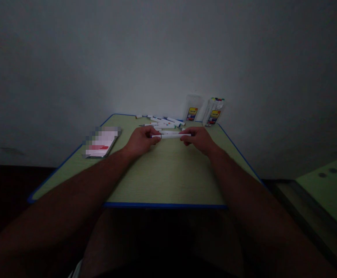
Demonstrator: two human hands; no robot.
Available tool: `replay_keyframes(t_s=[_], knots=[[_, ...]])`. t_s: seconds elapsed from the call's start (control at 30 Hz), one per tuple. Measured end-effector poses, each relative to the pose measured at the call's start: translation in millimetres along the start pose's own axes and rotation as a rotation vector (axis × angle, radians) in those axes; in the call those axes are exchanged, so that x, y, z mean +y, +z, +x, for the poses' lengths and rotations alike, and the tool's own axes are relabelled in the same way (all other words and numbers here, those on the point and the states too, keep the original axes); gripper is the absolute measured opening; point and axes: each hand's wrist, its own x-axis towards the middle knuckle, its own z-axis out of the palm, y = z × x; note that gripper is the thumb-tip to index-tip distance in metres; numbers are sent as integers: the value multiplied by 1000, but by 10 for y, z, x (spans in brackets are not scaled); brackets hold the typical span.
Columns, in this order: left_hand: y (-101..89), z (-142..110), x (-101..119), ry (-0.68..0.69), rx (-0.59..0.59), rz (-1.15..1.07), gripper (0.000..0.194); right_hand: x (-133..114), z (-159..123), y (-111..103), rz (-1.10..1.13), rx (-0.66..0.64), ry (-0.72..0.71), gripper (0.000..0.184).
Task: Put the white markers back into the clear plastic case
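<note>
Both of my hands hold one white marker (171,136) level just above the green table (162,181). My left hand (141,141) pinches its left end, which shows a reddish tip. My right hand (198,139) grips its right end. Just beyond the hands, several white markers (164,122) with coloured caps lie scattered on the far part of the table.
Two clear plastic marker cases stand at the far edge against the wall, one without markers (193,108) and one with markers in it (214,111). A phone (101,142) lies flat at the left. The table has a blue rim. Another green table (327,189) stands at the right.
</note>
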Motion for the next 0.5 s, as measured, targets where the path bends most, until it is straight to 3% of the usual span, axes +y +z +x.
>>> replay_keyframes(t_s=[0.5], knots=[[42, -41, 60, -31, 39, -38, 9, -28, 2, 36, 15, 1, 8, 23]])
